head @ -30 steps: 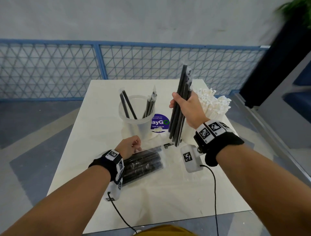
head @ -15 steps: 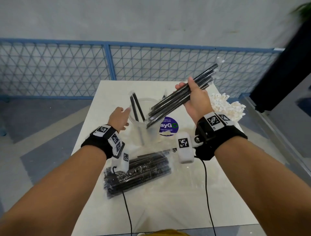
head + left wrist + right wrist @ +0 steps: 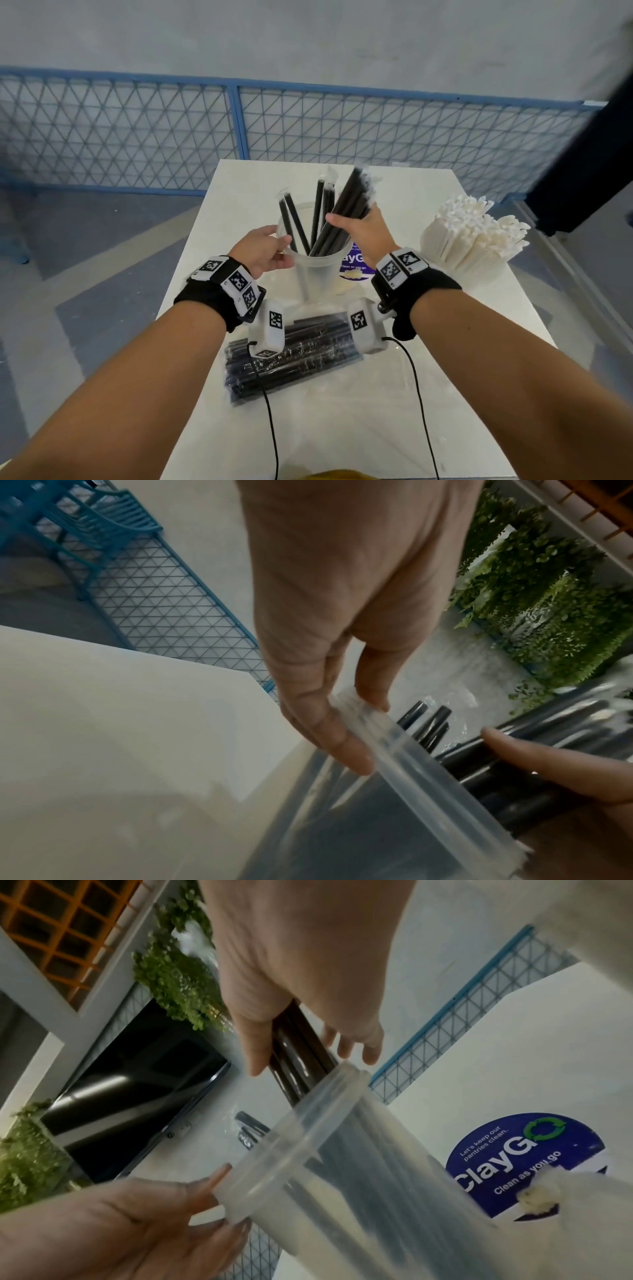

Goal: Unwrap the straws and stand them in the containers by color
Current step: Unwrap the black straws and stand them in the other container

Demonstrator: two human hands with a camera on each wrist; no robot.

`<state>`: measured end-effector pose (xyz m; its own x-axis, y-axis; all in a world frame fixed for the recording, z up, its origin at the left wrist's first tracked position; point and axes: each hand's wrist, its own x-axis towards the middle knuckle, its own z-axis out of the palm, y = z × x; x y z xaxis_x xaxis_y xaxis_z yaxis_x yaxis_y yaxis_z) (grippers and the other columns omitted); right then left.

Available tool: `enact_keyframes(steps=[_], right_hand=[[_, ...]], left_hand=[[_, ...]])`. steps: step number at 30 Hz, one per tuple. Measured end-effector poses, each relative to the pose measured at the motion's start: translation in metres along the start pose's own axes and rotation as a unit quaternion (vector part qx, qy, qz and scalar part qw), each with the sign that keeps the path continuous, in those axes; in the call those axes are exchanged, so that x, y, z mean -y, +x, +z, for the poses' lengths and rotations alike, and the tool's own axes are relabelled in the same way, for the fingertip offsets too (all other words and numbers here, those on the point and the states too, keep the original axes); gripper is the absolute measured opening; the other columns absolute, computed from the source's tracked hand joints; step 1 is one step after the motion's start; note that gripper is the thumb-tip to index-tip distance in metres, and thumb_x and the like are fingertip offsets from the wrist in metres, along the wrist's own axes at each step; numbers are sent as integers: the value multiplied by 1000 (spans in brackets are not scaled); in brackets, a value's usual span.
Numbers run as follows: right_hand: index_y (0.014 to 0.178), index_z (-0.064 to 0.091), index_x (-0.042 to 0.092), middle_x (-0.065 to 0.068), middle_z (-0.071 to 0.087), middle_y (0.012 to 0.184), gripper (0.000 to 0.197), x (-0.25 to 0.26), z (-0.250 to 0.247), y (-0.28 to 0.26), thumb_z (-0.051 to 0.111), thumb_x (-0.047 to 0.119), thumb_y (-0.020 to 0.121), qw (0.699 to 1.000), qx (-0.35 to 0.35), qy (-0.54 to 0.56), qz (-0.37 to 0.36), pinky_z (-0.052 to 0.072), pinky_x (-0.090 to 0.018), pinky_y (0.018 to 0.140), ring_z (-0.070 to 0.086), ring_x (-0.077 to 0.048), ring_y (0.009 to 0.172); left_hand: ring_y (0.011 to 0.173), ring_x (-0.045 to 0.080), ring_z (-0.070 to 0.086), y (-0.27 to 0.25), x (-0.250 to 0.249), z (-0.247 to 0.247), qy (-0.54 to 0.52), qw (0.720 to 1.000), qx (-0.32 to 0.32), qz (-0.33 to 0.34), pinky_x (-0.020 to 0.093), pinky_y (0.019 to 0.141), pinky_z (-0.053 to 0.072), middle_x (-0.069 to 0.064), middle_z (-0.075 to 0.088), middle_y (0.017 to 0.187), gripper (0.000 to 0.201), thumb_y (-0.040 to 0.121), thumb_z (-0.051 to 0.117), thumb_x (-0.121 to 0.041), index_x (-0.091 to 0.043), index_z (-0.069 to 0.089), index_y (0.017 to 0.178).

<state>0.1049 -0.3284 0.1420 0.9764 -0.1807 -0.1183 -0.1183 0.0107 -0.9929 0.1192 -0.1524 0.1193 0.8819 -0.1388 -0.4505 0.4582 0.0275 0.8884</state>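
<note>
Swung down since the earlier frame: bundle of black straws (image 3: 346, 209), formerly raised and slanted across above the counter (image 3: 411, 377), now lower end inside the clear container (image 3: 315, 270). Shifted likewise: left hand (image 3: 263, 250), formerly just short of the container, now on its rim. Held the bundle in the right hand (image 3: 363, 233), fingers (image 3: 356, 1045) and thumb wrapped round the mid-length, upper ends leaning away and to the right. Pinched the rim with the left-hand fingers (image 3: 342, 750), thumb outside the wall, one finger over the lip. Noted several loose black straws (image 3: 291, 222) already leaning in the container, with clear film at the upper tips of these and of the bundle; extent of unwrapping not determinable. Left on the counter: wrapped pack of black straws (image 3: 294, 356) near the person, white straws (image 3: 476, 236) bunched well to the right. Judged the step in hand as seating the bundle. Called for a firm hold on the rim against tipping, the bundle turned nearer upright before release, lower ends set on the base, and a gradual loosening of the right-hand grasp to avoid knocking the leaning straws out.
</note>
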Motion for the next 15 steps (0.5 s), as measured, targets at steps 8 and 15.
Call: enact_keyframes(steps=[8, 15], right_hand=[[146, 12, 17, -11, 39, 142, 102, 2, 14, 20, 79, 7, 69, 992, -1, -123, -23, 34, -40, 110, 41, -21, 128], [144, 22, 21, -7, 42, 131, 91, 13, 14, 24, 78, 22, 73, 961, 135, -234, -56, 33, -27, 100, 37, -12, 120]], left_hand=[[61, 15, 53, 0, -2, -1, 32, 999, 21, -1, 23, 62, 58, 1, 56, 78, 34, 92, 51, -5, -5, 53, 126], [57, 15, 54, 4, 0, -2, 25, 1000, 1, 5, 22, 56, 58, 1, 58, 79, 37, 91, 55, -6, -8, 50, 127]])
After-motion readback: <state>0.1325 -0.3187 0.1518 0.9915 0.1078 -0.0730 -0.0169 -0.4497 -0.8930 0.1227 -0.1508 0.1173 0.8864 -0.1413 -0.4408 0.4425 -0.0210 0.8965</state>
